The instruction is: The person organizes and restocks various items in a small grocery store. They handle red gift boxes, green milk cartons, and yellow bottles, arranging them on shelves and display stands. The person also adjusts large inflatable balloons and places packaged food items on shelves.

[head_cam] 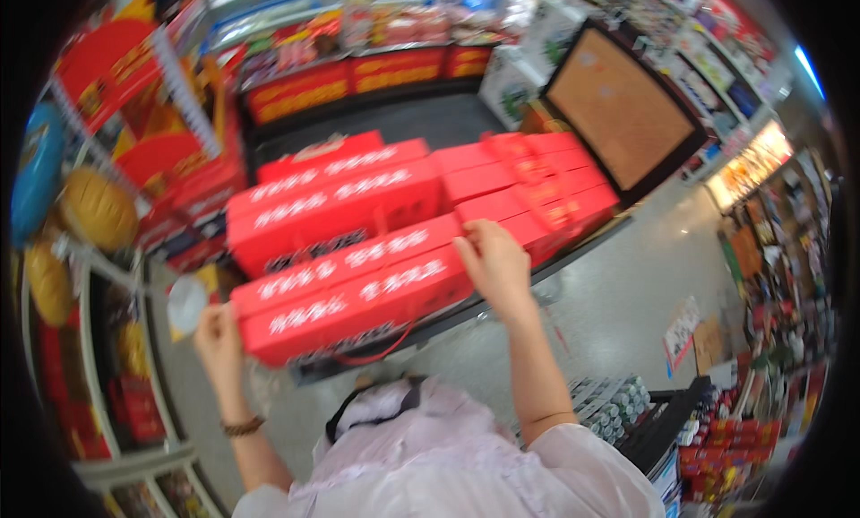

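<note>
In front of me lies a long red gift box (349,296) with white writing and a thin red cord handle (379,357) hanging along its near side. My left hand (218,330), a beaded bracelet at its wrist, grips the box's left end with bent fingers. At the right end, my right hand (497,259) holds the same box, thumb and fingers over its top edge. Another red box (336,199) with similar writing sits just behind, and more red boxes (524,172) are packed side by side to the right. Motion blurs some of the lettering.
The boxes rest on a dark display platform (410,118). A framed cork-coloured board (621,108) leans at its right rear corner. Red cardboard displays (134,108) and shelving (114,357) stand left. Several stacked cans (615,407) are near my right elbow, beside a tiled floor aisle (625,269).
</note>
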{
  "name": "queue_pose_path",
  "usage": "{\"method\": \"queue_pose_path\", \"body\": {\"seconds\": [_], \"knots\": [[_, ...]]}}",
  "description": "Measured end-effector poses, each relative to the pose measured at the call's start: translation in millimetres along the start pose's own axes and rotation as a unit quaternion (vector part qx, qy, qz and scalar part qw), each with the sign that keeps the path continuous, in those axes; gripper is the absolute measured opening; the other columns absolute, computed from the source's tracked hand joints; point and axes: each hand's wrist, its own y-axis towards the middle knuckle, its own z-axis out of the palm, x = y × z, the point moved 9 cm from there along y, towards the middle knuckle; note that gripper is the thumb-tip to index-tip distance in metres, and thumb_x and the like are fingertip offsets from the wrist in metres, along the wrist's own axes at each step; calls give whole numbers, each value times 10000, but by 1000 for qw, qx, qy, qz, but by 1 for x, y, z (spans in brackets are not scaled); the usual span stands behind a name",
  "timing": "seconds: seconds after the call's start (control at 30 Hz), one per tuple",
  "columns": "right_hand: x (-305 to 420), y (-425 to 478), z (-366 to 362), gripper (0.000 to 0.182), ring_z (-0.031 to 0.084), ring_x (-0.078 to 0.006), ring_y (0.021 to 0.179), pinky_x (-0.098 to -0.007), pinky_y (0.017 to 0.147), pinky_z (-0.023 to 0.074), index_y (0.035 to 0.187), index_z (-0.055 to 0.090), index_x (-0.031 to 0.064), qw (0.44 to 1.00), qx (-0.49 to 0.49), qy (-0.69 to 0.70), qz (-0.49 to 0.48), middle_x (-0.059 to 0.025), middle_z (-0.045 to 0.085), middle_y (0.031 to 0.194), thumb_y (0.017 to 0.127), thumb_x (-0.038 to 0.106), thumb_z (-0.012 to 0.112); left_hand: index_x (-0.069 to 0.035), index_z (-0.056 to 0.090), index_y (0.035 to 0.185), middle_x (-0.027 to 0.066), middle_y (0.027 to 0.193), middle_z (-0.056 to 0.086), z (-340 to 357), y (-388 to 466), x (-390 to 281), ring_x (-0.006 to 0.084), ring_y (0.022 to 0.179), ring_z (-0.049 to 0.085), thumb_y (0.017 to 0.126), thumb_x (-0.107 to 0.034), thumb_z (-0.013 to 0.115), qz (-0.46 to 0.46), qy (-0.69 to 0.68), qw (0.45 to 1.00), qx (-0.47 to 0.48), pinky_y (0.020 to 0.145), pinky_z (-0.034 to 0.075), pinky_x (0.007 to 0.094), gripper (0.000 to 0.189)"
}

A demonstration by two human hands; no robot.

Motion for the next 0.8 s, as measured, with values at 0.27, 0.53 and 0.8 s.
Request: {"method": "queue_pose_path", "body": {"seconds": [0.27,0.53,0.8], "knots": [[4,115,43,343,612,-338,919,-435,762,484,1014,560,29,998,54,-17,19,-169,638,954,833,312,628,-103,529,794,-20,683,513,57,84,-24,53,565,527,924,-395,524,-95,-44,978,178,515,422,188,319],[6,127,71,366,611,-351,952,-443,772,494,1012,552,18,996,76,-48,26,-179,645,958,823,316,650,-95,496,705,-44,591,460,74,93,-9,36,530,468,931,-293,541,-59,-73,976,198,508,393,190,304],[4,129,70,359,615,-342,931,-433,767,498,1000,596,21,996,68,-47,17,-165,642,971,798,305,682,-94,490,694,-42,589,458,76,86,-11,34,538,458,927,-265,553,-64,-89,974,196,514,383,189,295]]}}
